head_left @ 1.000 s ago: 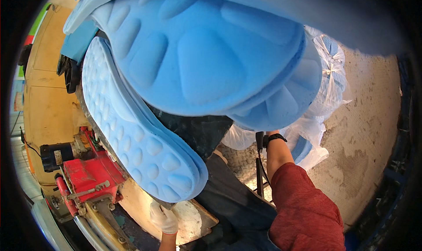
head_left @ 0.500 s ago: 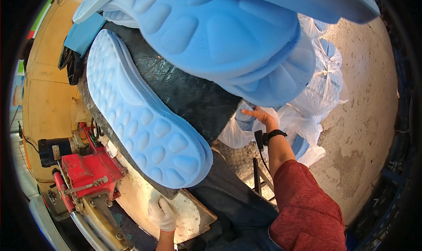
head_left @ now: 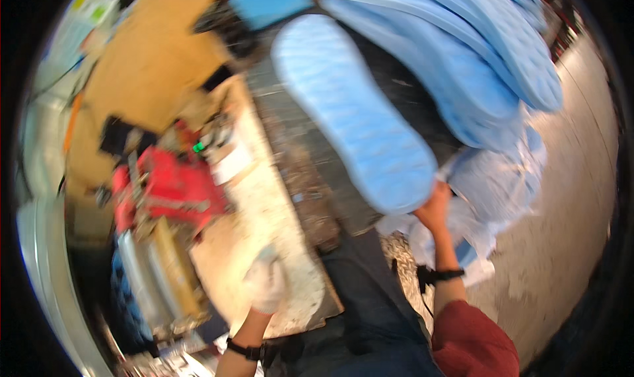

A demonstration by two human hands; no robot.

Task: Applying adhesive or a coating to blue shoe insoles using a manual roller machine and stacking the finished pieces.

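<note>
A light blue shoe sole [head_left: 353, 113] with a bumpy surface lies lengthwise over a dark sheet. At its near right end my right hand [head_left: 434, 207] grips the edge, the fingers partly hidden by the sole. More blue soles [head_left: 456, 67] are heaped beyond it, toward the upper right. My left hand [head_left: 266, 286], in a white glove with a greyish fingertip, is curled closed over the pale wooden board [head_left: 244, 225]. Blur hides whether anything small is inside it.
A red machine [head_left: 175, 182] with metal bars stands at the left by a yellow-brown panel [head_left: 155, 53]. Plastic bags [head_left: 502, 179] holding blue pieces sit on the floor at the right. A blue box-like object [head_left: 271, 4] rests at the top.
My right hand has moved from beside the bags onto the near end of the single sole. The view has shifted, so the soles appear farther right. My left hand stays closed over the board.
</note>
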